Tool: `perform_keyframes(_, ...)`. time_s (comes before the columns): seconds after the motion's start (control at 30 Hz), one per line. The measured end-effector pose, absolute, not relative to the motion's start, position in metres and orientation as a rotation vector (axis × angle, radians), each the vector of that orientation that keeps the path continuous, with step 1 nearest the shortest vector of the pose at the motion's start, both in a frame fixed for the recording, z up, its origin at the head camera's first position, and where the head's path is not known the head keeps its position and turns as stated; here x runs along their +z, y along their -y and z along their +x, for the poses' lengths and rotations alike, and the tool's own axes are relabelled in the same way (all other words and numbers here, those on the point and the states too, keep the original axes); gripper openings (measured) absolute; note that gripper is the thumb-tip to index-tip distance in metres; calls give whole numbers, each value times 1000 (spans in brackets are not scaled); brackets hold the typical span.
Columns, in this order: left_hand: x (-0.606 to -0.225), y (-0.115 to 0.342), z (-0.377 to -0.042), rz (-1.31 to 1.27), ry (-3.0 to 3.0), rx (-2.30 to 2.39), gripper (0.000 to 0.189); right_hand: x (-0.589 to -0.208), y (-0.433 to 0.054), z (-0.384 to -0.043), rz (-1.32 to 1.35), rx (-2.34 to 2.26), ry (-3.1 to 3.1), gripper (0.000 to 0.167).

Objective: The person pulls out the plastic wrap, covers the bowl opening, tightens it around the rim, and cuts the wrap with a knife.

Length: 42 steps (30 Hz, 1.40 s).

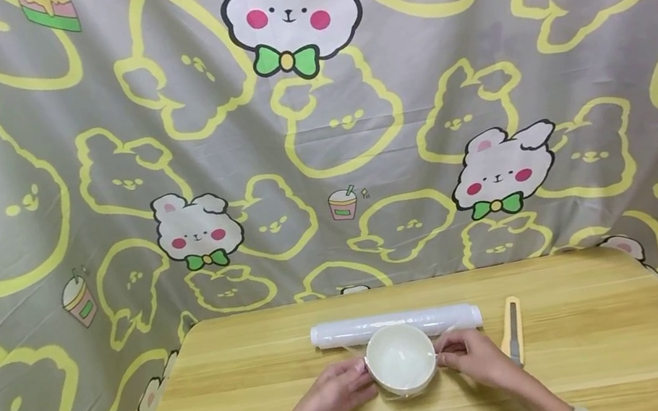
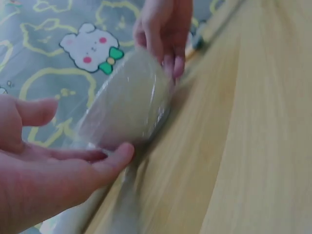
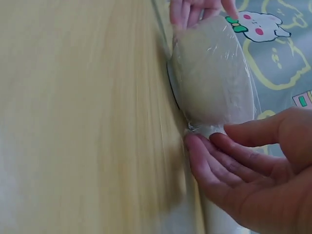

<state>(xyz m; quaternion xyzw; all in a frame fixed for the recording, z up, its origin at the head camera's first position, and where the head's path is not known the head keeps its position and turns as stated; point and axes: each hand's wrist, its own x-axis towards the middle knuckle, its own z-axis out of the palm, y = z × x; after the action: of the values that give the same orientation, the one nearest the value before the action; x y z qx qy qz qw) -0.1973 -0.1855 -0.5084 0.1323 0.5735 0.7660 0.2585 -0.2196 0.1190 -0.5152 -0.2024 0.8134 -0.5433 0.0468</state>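
Observation:
A white bowl (image 1: 401, 360) stands upright on the table, with clear cling film (image 3: 214, 73) clinging around its outside. Thin film edges stick out at both sides of the rim in the head view. My left hand (image 1: 336, 397) is at the bowl's left side, its fingers against the film; in the left wrist view the thumb stands apart from the fingers. On the opposite side, my right hand (image 1: 476, 357) pinches the film's edge between thumb and fingers beside the bowl. Behind the bowl lies a roll of cling film (image 1: 396, 326).
A yellow utility knife (image 1: 513, 331) lies on the wooden table (image 1: 251, 366), right of the roll and close to my right hand. A grey curtain (image 1: 375, 241) printed with cartoon rabbits hangs behind the table and at both sides.

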Motion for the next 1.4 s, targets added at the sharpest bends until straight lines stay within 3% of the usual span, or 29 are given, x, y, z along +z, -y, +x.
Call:
perform_keyframes(0.33, -507, 166, -187, 68, -1414, 2270, 55, -524, -117, -221, -454, -1962, -1881, 28)
perform_keyframes(0.8, -507, 166, -181, 27, -1477, 2294, 62, -522, -120, -218, -408, -1997, -1692, 31)
perform_keyframes(1.03, -499, 162, -169, -34, -1564, 2354, 62, -496, -140, -222, -501, -1737, -2137, 30)
perform_keyframes(1.23, -496, 145, -153, -164, -1647, 2421, 69, -453, -149, -233, -532, -1300, -2743, 11)
perform_keyframes(1.4, -496, 120, -147, -265, -1607, 2501, 80, -443, -140, -249, -551, -1145, -2958, 4)
